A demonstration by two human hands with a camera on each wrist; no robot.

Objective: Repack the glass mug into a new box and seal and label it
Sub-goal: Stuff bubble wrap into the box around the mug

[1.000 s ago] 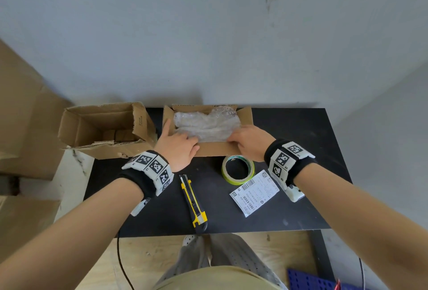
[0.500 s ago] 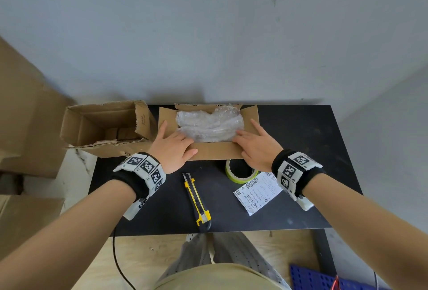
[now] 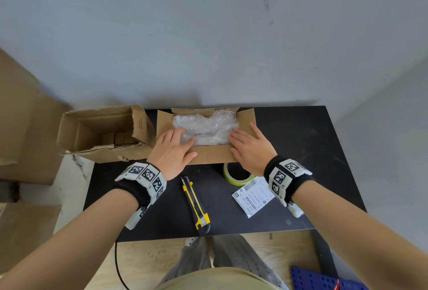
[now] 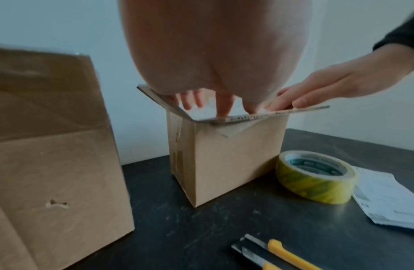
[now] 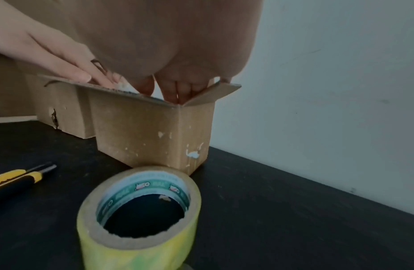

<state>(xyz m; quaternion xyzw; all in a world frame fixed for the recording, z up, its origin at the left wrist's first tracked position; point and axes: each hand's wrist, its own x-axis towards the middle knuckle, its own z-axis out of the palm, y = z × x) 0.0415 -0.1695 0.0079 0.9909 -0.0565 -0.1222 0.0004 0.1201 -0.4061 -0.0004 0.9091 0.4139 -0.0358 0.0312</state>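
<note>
A small brown box stands open at the back middle of the black table. Inside lies a bubble-wrap bundle; the glass mug itself is hidden in it. My left hand lies flat over the near-left corner, its straight fingers touching the wrap. My right hand lies flat at the near-right corner, fingers dipping inside the box edge. The near flap sticks out level under both palms. Neither hand holds anything.
A yellow-green tape roll sits right in front of the box, a white shipping label beside it. A yellow utility knife lies towards the front edge. A larger empty torn box stands at the table's left end.
Both hands have slid forward from the box's near edge. Their fingers have straightened and now lie over the flap and the bubble wrap.
</note>
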